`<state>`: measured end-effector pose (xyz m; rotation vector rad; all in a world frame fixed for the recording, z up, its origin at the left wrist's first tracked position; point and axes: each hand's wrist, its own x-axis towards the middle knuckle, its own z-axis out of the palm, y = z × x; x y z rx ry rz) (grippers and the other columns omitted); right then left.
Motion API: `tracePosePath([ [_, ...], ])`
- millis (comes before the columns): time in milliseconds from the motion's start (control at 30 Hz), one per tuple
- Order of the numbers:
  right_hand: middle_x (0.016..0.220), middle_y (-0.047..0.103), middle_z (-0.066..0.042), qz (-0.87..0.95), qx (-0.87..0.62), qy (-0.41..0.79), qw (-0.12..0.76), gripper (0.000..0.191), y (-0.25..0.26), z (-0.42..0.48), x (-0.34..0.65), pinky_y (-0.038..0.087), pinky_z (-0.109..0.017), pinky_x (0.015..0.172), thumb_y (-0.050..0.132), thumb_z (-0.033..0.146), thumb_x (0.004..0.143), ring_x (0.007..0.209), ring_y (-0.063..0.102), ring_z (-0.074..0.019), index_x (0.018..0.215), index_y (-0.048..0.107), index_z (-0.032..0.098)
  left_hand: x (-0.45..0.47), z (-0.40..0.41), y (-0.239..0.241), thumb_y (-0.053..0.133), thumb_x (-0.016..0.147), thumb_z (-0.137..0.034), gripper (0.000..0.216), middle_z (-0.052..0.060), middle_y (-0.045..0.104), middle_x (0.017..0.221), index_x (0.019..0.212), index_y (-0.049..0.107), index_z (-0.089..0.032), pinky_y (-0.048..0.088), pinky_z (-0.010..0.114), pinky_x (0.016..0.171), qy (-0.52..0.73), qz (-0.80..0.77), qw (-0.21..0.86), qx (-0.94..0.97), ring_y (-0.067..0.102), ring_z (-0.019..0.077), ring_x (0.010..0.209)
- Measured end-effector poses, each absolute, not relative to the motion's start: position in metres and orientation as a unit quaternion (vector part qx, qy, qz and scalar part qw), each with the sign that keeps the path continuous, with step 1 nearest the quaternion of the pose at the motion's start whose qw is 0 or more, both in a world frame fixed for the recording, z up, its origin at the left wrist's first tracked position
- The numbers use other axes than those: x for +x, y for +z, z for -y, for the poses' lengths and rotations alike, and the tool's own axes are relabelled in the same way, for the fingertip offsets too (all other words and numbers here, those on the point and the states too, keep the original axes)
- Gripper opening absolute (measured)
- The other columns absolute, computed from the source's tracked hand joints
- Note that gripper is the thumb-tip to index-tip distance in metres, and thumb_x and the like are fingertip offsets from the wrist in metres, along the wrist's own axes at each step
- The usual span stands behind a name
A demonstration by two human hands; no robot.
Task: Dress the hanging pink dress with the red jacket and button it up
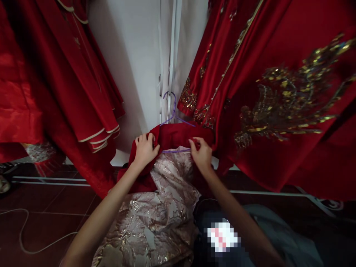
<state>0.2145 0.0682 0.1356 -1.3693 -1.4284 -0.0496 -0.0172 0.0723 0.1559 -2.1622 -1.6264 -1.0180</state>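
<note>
A purple wire hanger [174, 107] stands hook-up in front of me, with a dark red garment [175, 134] draped on it. Pale pink brocade cloth with a metallic pattern [164, 207] hangs below the hanger's bottom bar and spreads toward me. My left hand [145, 150] is closed on the red cloth at the left side. On the right, my right hand [202, 152] pinches the red cloth near the end of the bar. The fingertips of both hands are partly hidden in the fabric.
Red garments with cream trim [94, 104] hang at the left. More red garments with gold sequins [289, 96] hang at the right. White metal poles [172, 48] rise behind the hanger. A white cable [25, 237] lies on the dark tiled floor [55, 222].
</note>
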Motion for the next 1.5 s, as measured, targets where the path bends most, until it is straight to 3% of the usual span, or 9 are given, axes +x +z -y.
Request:
tracePosePath([
  [133,0.090,0.066,-0.007,0.599,-0.487,0.111,0.625,0.023,0.119,-0.040,0.144,0.049,-0.034,0.075,0.048,0.042,0.084,0.082,0.062,-0.0210,0.095,0.057,0.024,-0.018,-0.073,0.156,0.056,0.074,-0.029,0.018,0.012,0.049,0.101,0.084,0.045,-0.019,0.031,0.050,0.093,-0.369,0.563,0.124,-0.729,0.046,0.0311,0.102],
  [300,0.075,0.058,-0.001,0.638,-0.474,0.144,0.590,0.017,0.120,-0.023,0.139,0.046,-0.029,0.066,0.059,0.036,0.076,0.069,0.057,-0.0169,0.082,0.049,0.024,-0.032,-0.066,0.156,0.060,0.071,-0.023,0.020,0.014,0.044,0.118,0.083,0.044,-0.019,0.035,0.046,0.094,-0.425,0.544,0.099,-0.717,0.042,0.0306,0.113],
  [500,0.076,0.056,-0.001,0.634,-0.490,0.170,0.573,0.016,0.124,-0.038,0.176,0.043,-0.026,0.062,0.054,0.031,0.075,0.069,0.056,-0.0163,0.085,0.044,0.023,-0.030,-0.053,0.140,0.050,0.081,-0.024,0.024,0.004,0.062,0.093,0.104,0.047,-0.023,0.047,0.032,0.079,-0.536,0.537,-0.039,-0.651,0.060,0.0173,0.084],
  [767,0.072,0.048,0.002,0.653,-0.386,0.296,0.581,0.005,0.122,-0.051,0.153,0.044,-0.026,0.067,0.045,0.027,0.075,0.069,0.051,-0.0149,0.078,0.042,0.024,0.015,-0.037,0.142,0.053,0.078,-0.017,0.020,0.004,0.065,0.095,0.097,0.059,-0.020,0.048,0.031,0.082,-0.455,0.439,-0.093,-0.769,0.061,0.0176,0.088],
  [967,0.080,0.054,0.001,0.614,-0.350,0.420,0.569,0.021,0.124,-0.045,0.158,0.046,-0.027,0.064,0.055,0.033,0.073,0.069,0.055,-0.0138,0.091,0.047,0.025,0.010,-0.028,0.135,0.054,0.080,-0.023,0.028,0.004,0.064,0.094,0.107,0.059,-0.022,0.050,0.030,0.079,-0.508,0.440,-0.161,-0.723,0.062,0.0149,0.084],
  [1067,0.081,0.056,0.000,0.610,-0.351,0.410,0.580,0.023,0.118,-0.043,0.162,0.048,-0.028,0.065,0.057,0.034,0.074,0.068,0.055,-0.0137,0.093,0.049,0.025,0.009,-0.028,0.127,0.058,0.078,-0.026,0.027,0.004,0.065,0.090,0.104,0.055,-0.020,0.053,0.029,0.077,-0.558,0.424,-0.227,-0.676,0.064,0.0140,0.081],
  [1233,0.091,0.061,-0.003,0.651,-0.338,0.362,0.575,0.020,0.116,-0.039,0.163,0.049,-0.029,0.073,0.059,0.035,0.078,0.084,0.060,-0.0156,0.092,0.051,0.023,0.009,-0.033,0.121,0.061,0.076,-0.027,0.017,0.003,0.066,0.086,0.089,0.053,-0.018,0.054,0.029,0.075,-0.564,0.396,-0.293,-0.663,0.065,0.0128,0.077],
  [1367,0.091,0.062,-0.004,0.687,-0.344,0.297,0.567,0.018,0.123,-0.037,0.163,0.050,-0.028,0.071,0.057,0.034,0.081,0.084,0.061,-0.0156,0.095,0.056,0.021,0.005,-0.033,0.127,0.056,0.079,-0.025,0.013,0.003,0.066,0.086,0.089,0.054,-0.018,0.053,0.028,0.077,-0.530,0.400,-0.267,-0.698,0.065,0.0125,0.077],
  [1500,0.094,0.063,-0.005,0.698,-0.351,0.252,0.571,0.019,0.125,-0.035,0.162,0.051,-0.027,0.069,0.055,0.033,0.083,0.083,0.062,-0.0150,0.096,0.058,0.021,0.000,-0.027,0.138,0.050,0.082,-0.024,0.011,0.002,0.065,0.091,0.091,0.055,-0.020,0.050,0.028,0.079,-0.455,0.416,-0.168,-0.770,0.064,0.0135,0.082],
])
